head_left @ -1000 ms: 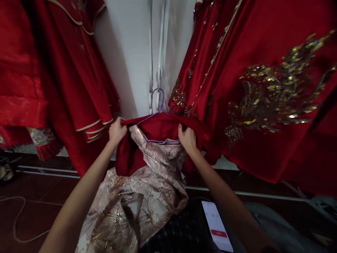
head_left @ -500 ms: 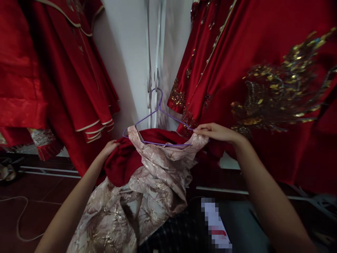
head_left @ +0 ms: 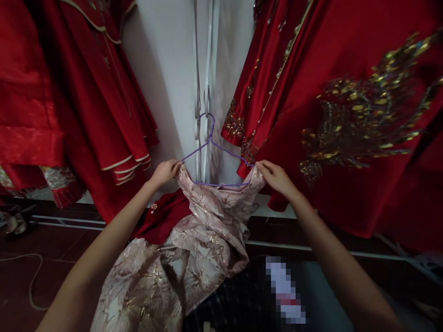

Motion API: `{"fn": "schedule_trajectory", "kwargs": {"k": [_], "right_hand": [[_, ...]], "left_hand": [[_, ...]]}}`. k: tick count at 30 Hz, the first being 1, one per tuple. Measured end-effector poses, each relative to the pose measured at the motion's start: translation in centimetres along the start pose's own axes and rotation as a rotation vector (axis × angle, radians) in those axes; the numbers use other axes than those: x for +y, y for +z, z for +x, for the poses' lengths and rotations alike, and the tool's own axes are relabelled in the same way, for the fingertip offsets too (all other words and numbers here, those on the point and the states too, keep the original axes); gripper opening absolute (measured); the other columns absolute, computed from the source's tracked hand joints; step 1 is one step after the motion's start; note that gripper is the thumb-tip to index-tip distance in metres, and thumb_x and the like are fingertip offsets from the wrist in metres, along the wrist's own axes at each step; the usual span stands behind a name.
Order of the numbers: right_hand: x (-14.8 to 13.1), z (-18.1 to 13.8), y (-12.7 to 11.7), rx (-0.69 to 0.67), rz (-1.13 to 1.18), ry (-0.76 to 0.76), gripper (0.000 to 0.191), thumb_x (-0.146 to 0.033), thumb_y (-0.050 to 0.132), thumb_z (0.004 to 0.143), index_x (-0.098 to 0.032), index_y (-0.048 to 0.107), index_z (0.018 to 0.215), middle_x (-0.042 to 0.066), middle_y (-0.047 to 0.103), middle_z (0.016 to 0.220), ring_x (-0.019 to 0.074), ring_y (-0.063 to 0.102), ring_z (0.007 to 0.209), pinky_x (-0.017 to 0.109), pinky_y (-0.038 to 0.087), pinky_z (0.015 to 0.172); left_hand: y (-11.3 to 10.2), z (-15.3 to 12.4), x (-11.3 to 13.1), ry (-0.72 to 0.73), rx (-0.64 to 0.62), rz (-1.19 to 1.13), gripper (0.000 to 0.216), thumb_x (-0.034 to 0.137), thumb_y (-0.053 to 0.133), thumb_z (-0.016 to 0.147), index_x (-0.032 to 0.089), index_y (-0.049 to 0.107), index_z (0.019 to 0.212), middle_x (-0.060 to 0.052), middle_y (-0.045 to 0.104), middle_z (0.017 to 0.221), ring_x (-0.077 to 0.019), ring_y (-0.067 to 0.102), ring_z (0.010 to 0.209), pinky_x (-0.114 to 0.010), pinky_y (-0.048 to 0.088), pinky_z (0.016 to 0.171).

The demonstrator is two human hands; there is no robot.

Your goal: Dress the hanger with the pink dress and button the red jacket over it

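Note:
A pale pink dress (head_left: pixel 211 230) with gold patterning hangs from a purple hanger (head_left: pixel 210 138) and spreads down across my lap. At its left shoulder, my left hand (head_left: pixel 167 172) is closed on the fabric over the hanger's end. My right hand (head_left: pixel 275 176) pinches the other shoulder by the hanger's right end. The hanger's hook sits against a white metal rack strip (head_left: pixel 206 97). Partly behind the dress, below my left forearm, lies a dark red cloth (head_left: pixel 166 216) with a small beaded ornament.
Red garments (head_left: pixel 93 106) hang on the left. On the right hangs a red gown (head_left: pixel 346 198) with gold sequin work. A low white rail (head_left: pixel 287 246) runs near the floor. Shoes (head_left: pixel 15 223) and a pale cord (head_left: pixel 32 276) lie at the left.
My left hand has moved up and right, from the red cloth to the dress's left shoulder. The red cloth has dropped from behind the neckline. My right hand keeps its hold.

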State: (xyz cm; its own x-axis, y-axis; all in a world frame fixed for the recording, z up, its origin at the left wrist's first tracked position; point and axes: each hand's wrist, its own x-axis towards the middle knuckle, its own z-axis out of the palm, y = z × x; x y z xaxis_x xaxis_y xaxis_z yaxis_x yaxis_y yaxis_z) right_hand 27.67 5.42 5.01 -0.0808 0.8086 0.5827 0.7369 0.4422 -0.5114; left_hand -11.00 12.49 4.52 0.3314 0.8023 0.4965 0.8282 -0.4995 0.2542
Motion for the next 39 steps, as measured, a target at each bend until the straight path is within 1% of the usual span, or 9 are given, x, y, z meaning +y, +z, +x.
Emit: {"fn": "schedule_trajectory", "kwargs": {"k": [4,11,16,21,27,30,33,36,39], "right_hand": [[0.1,-1.3,1.6,0.11,-0.135,0.018,0.04,-0.051,0.026,0.091,-0.021,0.046,0.072,0.001,0.05,0.061,0.0158,0.048,0.058,0.027,0.034,0.059],[1.2,-2.3,2.7,0.236,-0.149,0.04,0.036,-0.048,0.019,0.092,-0.022,0.039,0.076,0.005,0.051,0.071,0.0202,0.049,0.069,0.034,0.038,0.068],[2.6,-3.2,4.1,0.305,-0.167,0.088,0.036,-0.047,0.019,0.091,-0.021,0.041,0.078,0.008,0.051,0.08,0.0235,0.048,0.083,0.041,0.038,0.081],[3.4,-8.1,7.2,0.309,-0.075,0.221,0.036,-0.045,0.017,0.092,-0.022,0.04,0.077,0.006,0.047,0.071,0.0229,0.048,0.07,0.041,0.042,0.069],[-1.4,-11.5,6.6,-0.053,-0.065,-0.14,0.025,-0.038,0.033,0.091,-0.024,0.053,0.084,0.008,0.055,0.087,0.0228,0.051,0.087,0.039,0.043,0.08],[-4.9,-9.5,4.4,-0.025,-0.169,-0.248,0.022,-0.035,0.039,0.09,-0.024,0.058,0.089,0.008,0.058,0.098,0.0236,0.05,0.096,0.041,0.039,0.087],[-6.7,-6.2,2.7,0.07,-0.194,-0.287,0.023,-0.036,0.041,0.089,-0.024,0.06,0.091,0.007,0.061,0.106,0.0245,0.05,0.103,0.043,0.035,0.092],[-5.9,-2.6,1.8,0.132,-0.044,-0.242,0.027,-0.036,0.036,0.092,-0.022,0.059,0.097,0.007,0.06,0.114,0.022,0.052,0.107,0.039,0.036,0.094],[-2.6,0.1,1.1,0.109,0.105,-0.158,0.032,-0.039,0.034,0.092,-0.019,0.059,0.095,0.01,0.056,0.124,0.0211,0.053,0.112,0.037,0.038,0.095]], "left_hand": [[-0.1,-1.5,0.2,-0.072,0.096,0.06,0.04,0.044,0.034,0.09,0.023,0.065,0.105,-0.006,0.07,0.098,-0.0206,0.063,0.09,-0.024,0.041,0.073],[0.1,-3.9,-1.3,-0.242,0.224,0.121,0.042,0.042,0.033,0.09,0.019,0.063,0.108,-0.009,0.07,0.096,-0.0231,0.064,0.086,-0.025,0.04,0.069],[1.4,-6.0,-2.9,-0.359,0.171,0.158,0.042,0.043,0.033,0.09,0.018,0.065,0.099,-0.013,0.069,0.093,-0.0249,0.065,0.082,-0.027,0.039,0.065],[3.9,-8.4,-2.7,-0.36,0.003,0.083,0.035,0.042,0.037,0.088,0.016,0.059,0.079,-0.011,0.066,0.073,-0.021,0.062,0.068,-0.025,0.035,0.058],[2.4,-7.4,2.7,-0.004,-0.04,-0.173,0.028,0.039,0.031,0.092,0.019,0.05,0.088,-0.003,0.061,0.08,-0.0147,0.057,0.074,-0.025,0.042,0.067],[1.7,-5.2,6.5,0.235,0.057,-0.097,0.026,0.035,0.033,0.091,0.018,0.053,0.091,-0.007,0.06,0.092,-0.018,0.054,0.09,-0.033,0.042,0.083],[3.3,-3.3,9.2,0.434,0.046,-0.079,0.022,0.029,0.036,0.091,0.017,0.054,0.097,-0.009,0.059,0.11,-0.0192,0.05,0.107,-0.039,0.036,0.097],[5.7,-2.8,10.2,0.524,0.002,-0.051,0.022,0.027,0.036,0.091,0.017,0.054,0.092,-0.009,0.058,0.111,-0.0191,0.049,0.111,-0.042,0.028,0.105],[6.8,-3.8,10.4,0.468,-0.037,-0.084,0.026,0.03,0.031,0.093,0.017,0.053,0.091,-0.007,0.061,0.096,-0.0171,0.055,0.095,-0.039,0.035,0.099]]}}
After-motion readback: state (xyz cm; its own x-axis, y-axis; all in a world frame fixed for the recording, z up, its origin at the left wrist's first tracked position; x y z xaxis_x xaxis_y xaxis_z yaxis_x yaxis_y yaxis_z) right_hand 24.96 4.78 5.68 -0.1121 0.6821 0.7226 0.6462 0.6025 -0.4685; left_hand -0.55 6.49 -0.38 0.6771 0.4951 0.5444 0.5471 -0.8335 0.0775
